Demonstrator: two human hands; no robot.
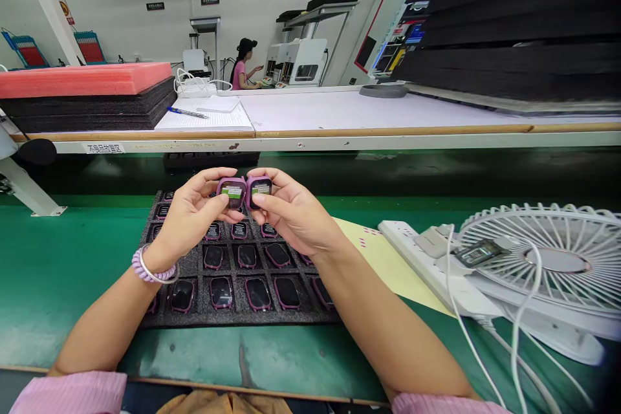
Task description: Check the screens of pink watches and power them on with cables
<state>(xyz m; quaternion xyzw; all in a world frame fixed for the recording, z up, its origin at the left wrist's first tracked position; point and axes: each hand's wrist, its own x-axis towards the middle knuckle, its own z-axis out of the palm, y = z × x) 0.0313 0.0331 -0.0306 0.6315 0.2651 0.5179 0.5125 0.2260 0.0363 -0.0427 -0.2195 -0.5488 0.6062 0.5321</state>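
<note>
My left hand [194,212] pinches a purple-framed smartwatch case [231,192] by its edges, thumb on the lower part of the lit screen. In my right hand [295,210] is a second purple smartwatch case [259,190], also lit with a green and white display. The two cases are held side by side, very close or touching, above a black foam tray [204,307]. Several more purple watch cases sit in the tray's compartments, one being a dark-screened case [257,293] in the front row. My hands and forearms hide parts of the tray.
A white fan [548,262] and a power strip [417,252] with cables lie at the right, beside a yellow sheet [388,265]. Ahead, a shelf [310,116] carries pink foam [87,79], papers [208,115] and stacked black foam [514,39]. Another person [242,68] works farther back.
</note>
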